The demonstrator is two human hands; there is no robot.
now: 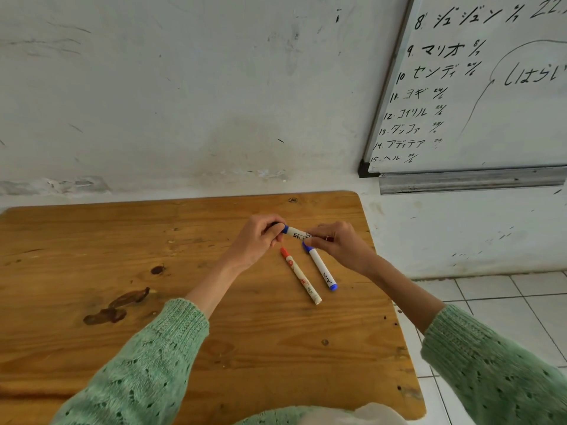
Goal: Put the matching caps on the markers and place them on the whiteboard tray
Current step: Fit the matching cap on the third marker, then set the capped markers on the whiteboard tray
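Now capping step: left hand (257, 237) pinches blue cap end, right hand (339, 242) grips barrel of white blue-collared marker (295, 233) above wooden table (92, 256). Red-tipped marker (300, 275), blue-capped marker (322, 266) lie at 6 o'clock. Next: press cap home, carry to metal whiteboard tray (472, 180) at 2 o'clock.

One head-worn wide-angle view looks forward and down over the wooden bench (92, 240) from close above its near edge. It faces a white wall (184, 87), with the whiteboard (491, 102) at upper right and tiled floor (506, 302) at right.
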